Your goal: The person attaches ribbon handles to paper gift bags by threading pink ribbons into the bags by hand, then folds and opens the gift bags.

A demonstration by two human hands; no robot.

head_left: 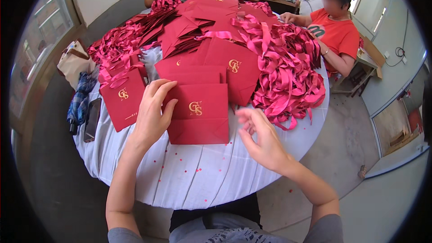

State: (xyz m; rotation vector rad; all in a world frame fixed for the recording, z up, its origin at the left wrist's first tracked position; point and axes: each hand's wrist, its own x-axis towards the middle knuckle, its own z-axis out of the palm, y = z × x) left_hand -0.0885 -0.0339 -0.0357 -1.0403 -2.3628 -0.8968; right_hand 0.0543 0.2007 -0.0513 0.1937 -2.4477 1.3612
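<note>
A flat red paper gift bag (pixel 198 101) with a gold monogram lies in front of me, its folded bottom toward me. My left hand (pixel 154 110) is at its left edge, fingers stretched toward the upper corner and thumb apart beside the bag. Just off the right edge, my right hand (pixel 258 137) hangs with loosely bent, parted fingers and nothing visible in them. More flat red bags are partly tucked behind the front one. Left of my left hand lies another red bag (pixel 122 101) with a pink ribbon handle.
A large heap of red bags (pixel 216 11) and pink ribbons (pixel 288 72) covers the far side of the round, white-covered table (pixel 189 184). A phone (pixel 92 119), blue umbrella (pixel 82 96) and cream bag (pixel 75 63) lie at left. Two people work across the table, at the back and right.
</note>
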